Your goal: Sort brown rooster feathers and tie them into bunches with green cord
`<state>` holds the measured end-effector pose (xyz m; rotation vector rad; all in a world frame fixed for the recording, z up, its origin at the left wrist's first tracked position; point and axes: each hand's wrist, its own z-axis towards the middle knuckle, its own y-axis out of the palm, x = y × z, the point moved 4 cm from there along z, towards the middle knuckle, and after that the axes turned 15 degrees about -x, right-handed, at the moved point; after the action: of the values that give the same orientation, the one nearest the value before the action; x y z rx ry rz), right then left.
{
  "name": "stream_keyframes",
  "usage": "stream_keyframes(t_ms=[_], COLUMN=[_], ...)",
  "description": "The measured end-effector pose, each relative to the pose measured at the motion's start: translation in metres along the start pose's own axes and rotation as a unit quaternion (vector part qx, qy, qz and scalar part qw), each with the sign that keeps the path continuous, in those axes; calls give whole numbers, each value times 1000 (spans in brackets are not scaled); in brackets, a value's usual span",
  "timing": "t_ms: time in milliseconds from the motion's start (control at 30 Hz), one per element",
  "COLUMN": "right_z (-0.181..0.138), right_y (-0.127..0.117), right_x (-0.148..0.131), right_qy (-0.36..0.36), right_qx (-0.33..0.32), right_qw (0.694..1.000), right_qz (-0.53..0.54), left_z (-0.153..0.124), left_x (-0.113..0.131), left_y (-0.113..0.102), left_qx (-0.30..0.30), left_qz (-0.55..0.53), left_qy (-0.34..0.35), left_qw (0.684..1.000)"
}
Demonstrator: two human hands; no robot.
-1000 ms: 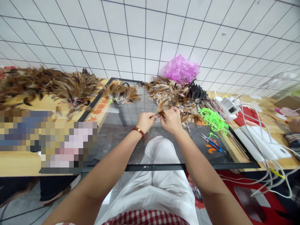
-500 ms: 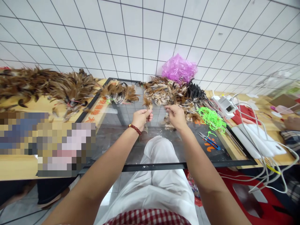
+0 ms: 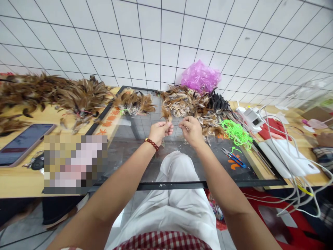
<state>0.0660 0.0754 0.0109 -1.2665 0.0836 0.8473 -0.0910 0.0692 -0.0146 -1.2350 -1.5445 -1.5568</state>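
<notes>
Brown feathers (image 3: 166, 113) stick up from my left hand (image 3: 161, 132), its thumb and fingers pinched around their lower ends. A red bead bracelet (image 3: 151, 141) circles that wrist. My right hand (image 3: 192, 131) is a short gap to the right, its thumb and fingertips pressed together; whatever lies between them is too small to make out. Just beyond both hands is a loose pile of brown and pale feathers (image 3: 179, 104), with black feathers (image 3: 218, 102) at its right. A smaller bunch of brown feathers (image 3: 135, 103) sits to the left on the dark glass panel (image 3: 125, 158).
Blue-handled scissors (image 3: 235, 159) and tangled green cord (image 3: 235, 132) lie at the right. Beyond them are white cables (image 3: 293, 149) and a red cloth (image 3: 275, 127). A pink plastic bag (image 3: 201, 77) stands against the tiled wall. Feather heaps (image 3: 80, 95) and a phone (image 3: 24, 143) are at left.
My right hand has drawn back from the feather pile and come nearer my left, its fingertips now closed together. My left hand keeps its pinch on the feathers.
</notes>
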Motion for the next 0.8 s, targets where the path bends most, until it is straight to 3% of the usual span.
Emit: stream_keyframes(t_ms=[100, 167, 300, 433, 633, 800], right_z=[4, 5, 0, -5, -6, -5], right_y=[2, 4, -1, 0, 4, 0], right_x=[10, 13, -2, -17, -24, -23], right_qy=[46, 55, 13, 2, -21, -18], right_qx=[31, 21, -3, -34, -46, -41], right_qw=[982, 973, 1000, 981, 967, 978], right_qz=[180, 224, -6, -193, -251, -202], left_z=[0, -1, -1, -1, -3, -4], left_x=[1, 1, 2, 0, -4, -4], left_y=[0, 0, 0, 1, 7, 10], left_qx=[-3, -3, -2, -10, -51, -73], left_qz=[-7, -9, -11, 3, 34, 68], left_qy=[5, 7, 4, -11, -38, -52], left_qw=[1000, 1000, 1000, 1000, 997, 994])
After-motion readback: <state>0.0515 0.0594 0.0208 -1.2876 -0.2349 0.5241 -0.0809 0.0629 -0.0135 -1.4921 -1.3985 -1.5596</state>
